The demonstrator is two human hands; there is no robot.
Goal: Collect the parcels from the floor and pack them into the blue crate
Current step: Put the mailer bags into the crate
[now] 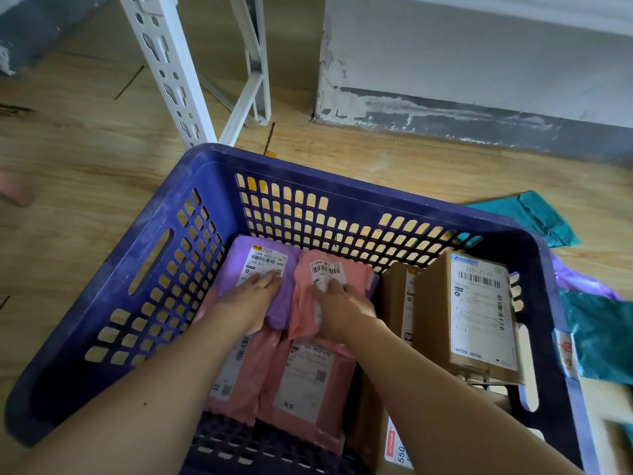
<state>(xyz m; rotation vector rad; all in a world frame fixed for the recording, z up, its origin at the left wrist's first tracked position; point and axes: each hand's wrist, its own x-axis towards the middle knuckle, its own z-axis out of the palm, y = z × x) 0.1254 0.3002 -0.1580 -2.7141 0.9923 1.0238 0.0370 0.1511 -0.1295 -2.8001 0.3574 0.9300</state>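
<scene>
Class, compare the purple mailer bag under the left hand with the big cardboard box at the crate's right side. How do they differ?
The purple mailer bag is soft plastic; the cardboard box is stiff and brown. The bag lies flat on pink parcels; the box stands on edge by the right wall of the blue crate. The left hand rests on the bag; no hand touches the box. Both carry white barcode labels.
</scene>
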